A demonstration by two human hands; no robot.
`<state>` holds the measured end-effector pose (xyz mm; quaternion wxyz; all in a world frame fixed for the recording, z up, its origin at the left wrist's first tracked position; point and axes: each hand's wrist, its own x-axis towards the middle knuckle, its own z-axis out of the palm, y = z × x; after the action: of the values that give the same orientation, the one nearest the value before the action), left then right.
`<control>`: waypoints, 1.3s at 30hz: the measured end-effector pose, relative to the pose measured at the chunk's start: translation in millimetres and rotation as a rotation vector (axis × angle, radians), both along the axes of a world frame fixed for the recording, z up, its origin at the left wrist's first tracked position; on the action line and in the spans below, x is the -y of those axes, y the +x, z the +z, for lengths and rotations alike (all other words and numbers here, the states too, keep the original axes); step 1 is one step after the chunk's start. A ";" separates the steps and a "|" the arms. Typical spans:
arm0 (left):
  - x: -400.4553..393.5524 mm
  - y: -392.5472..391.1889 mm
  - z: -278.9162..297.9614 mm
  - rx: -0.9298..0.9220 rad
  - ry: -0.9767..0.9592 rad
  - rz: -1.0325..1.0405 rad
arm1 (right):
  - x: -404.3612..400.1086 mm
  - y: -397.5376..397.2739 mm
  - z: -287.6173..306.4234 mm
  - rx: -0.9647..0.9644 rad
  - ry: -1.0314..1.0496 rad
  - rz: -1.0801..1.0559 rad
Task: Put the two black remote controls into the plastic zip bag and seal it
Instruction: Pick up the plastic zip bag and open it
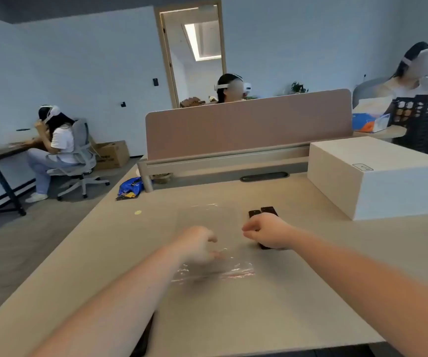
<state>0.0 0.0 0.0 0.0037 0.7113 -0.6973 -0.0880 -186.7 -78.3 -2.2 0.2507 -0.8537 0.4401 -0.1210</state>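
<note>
A clear plastic zip bag (207,220) lies flat on the beige table (233,310), with glints along its near edge. Two black remote controls (263,212) lie side by side just right of the bag, their far ends showing. My right hand (267,233) is curled over their middle and near ends, fingers bent around them. My left hand (198,244) rests over the near part of the bag with the fingers bent down onto the plastic; whether it pinches the bag is unclear.
A white box (377,176) stands at the table's right. A pink desk divider (249,122) runs along the far edge. A small yellow dot (137,212) lies at the left. Other people with headsets sit in the room. A blue bag (130,188) lies on the floor.
</note>
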 end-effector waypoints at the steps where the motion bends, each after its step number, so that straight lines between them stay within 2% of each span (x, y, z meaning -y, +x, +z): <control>1: -2.5 2.4 -2.4 0.025 0.040 -0.010 | -0.3 1.6 -3.6 -0.008 0.025 0.001; 6: -10.3 13.5 -20.0 0.063 0.114 -0.079 | -10.7 8.4 -7.8 -0.066 0.049 0.068; 10: -9.8 12.8 -26.2 0.052 0.072 -0.141 | -12.7 14.5 -12.0 -0.076 0.055 0.111; 14: -6.3 7.7 -37.4 0.169 0.046 -0.202 | -13.4 18.6 -17.3 -0.042 0.048 0.103; 17: -2.5 2.2 -43.3 0.190 -0.014 -0.151 | -12.8 16.8 -18.3 -0.001 0.020 0.054; 22: 7.2 -5.1 -27.8 -0.196 -0.251 0.194 | -8.4 11.0 -15.0 0.136 -0.098 -0.138; 25: 12.9 -8.9 -15.9 -0.420 -0.338 0.326 | -6.9 8.9 -10.4 0.219 -0.026 -0.244; 30: 21.0 -11.4 -11.8 -0.576 -0.339 0.320 | -13.1 13.4 -11.1 0.259 0.176 -0.239; 34: 21.9 -16.9 -15.6 -0.737 -0.238 0.313 | -16.3 20.1 -11.2 0.389 0.326 -0.219; 39: 21.3 -17.5 -17.0 -0.700 -0.211 0.255 | -17.6 26.6 -10.4 0.467 0.406 -0.190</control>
<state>-17.5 -21.3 -17.0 0.3256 0.7149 -0.5652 -0.2520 -160.1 -60.7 -12.6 0.4978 -0.6903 0.4637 -0.2463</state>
